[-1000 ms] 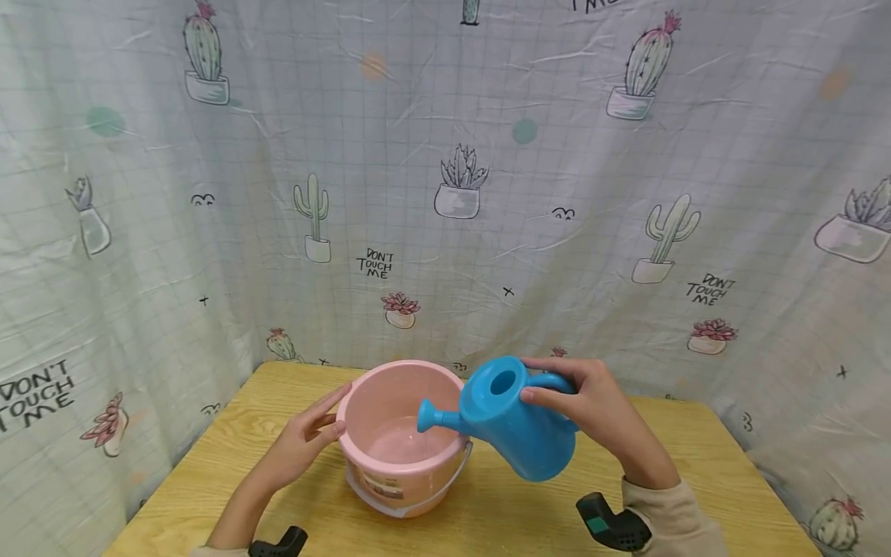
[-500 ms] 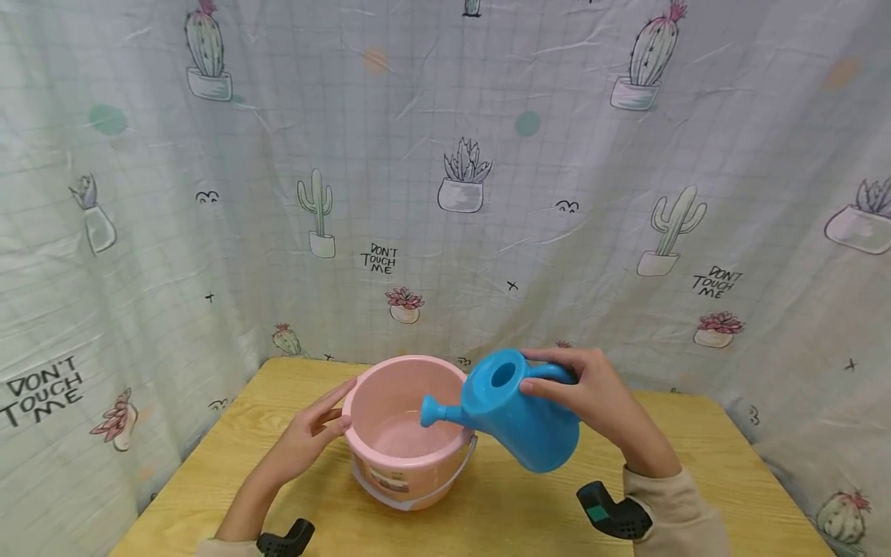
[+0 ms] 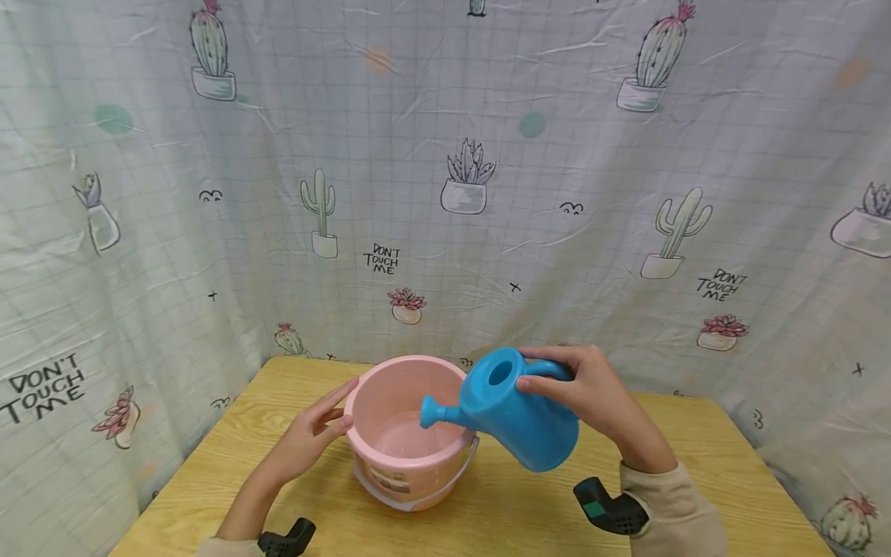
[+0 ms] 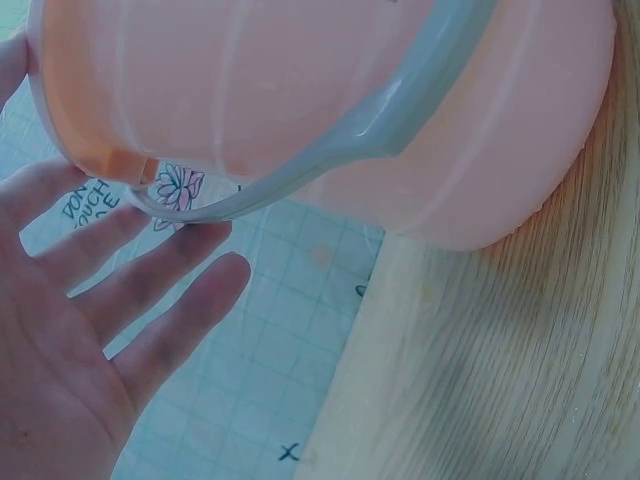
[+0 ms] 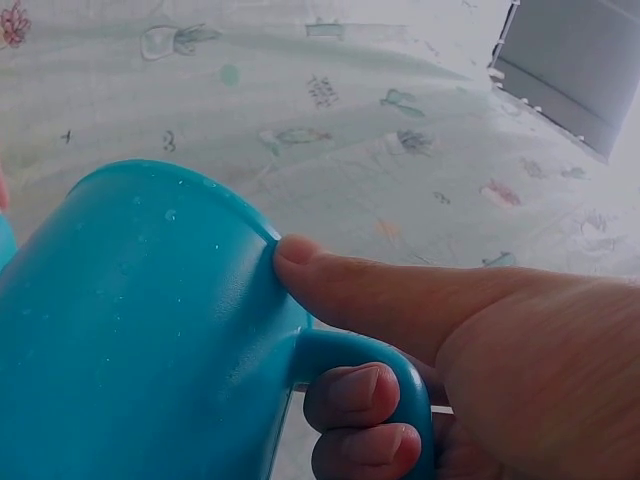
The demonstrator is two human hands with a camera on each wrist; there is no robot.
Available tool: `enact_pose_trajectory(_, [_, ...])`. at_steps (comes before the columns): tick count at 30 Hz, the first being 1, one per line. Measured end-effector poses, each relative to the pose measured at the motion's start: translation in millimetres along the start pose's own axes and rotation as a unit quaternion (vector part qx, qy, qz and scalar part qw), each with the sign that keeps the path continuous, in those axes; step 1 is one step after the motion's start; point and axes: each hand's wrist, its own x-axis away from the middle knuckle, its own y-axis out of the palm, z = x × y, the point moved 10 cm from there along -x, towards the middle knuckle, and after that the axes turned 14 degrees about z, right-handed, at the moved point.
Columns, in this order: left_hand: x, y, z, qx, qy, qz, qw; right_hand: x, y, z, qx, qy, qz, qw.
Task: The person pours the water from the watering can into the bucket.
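A pink bucket (image 3: 407, 462) with a pale handle stands upright on the table in the head view. My left hand (image 3: 304, 439) touches its left rim, fingers spread and fairly straight; in the left wrist view the fingertips (image 4: 205, 237) lie near the bucket's handle (image 4: 330, 150). My right hand (image 3: 581, 387) grips the handle of a blue watering can (image 3: 525, 422), which is tilted to the left. Its spout (image 3: 435, 412) reaches over the bucket's opening. In the right wrist view, fingers curl round the can's handle (image 5: 410, 385) and the thumb presses the can's top edge. Droplets dot the can.
The wooden table (image 3: 599, 503) carries the bucket, its surface extending to both sides. A cactus-print curtain (image 3: 418, 155) hangs behind and at the sides. Black wrist devices (image 3: 611, 507) sit by both sleeves.
The watering can stays tilted over the bucket in the right hand, and the left hand stays at the rim. The head view has shifted slightly.
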Motion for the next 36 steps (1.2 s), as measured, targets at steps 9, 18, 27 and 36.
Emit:
enact_pose_trajectory(9, [-3.4,-1.2,0.0,-0.010,0.001,0.005,0.9999,-1.4,-0.8,-0.4,0.009,-0.001,0.004,0.9999])
enact_pose_trajectory(18, [-2.6,0.4,-2.7,-0.008,0.006,-0.002,0.9999,-0.2,-0.1,3.1,0.001,0.001,-0.002,1.0000])
enact_pose_trajectory(27, [-0.7,-1.2,-1.5,-0.005,0.003,0.002,1.0000,-0.8,1.9,0.6,-0.002,-0.007,-0.010,0.9999])
enact_pose_trajectory(36, [-0.2,0.9,-5.9,0.009,-0.003,0.001,1.0000,-0.5,2.6,3.2,0.003,-0.009,-0.015,0.9998])
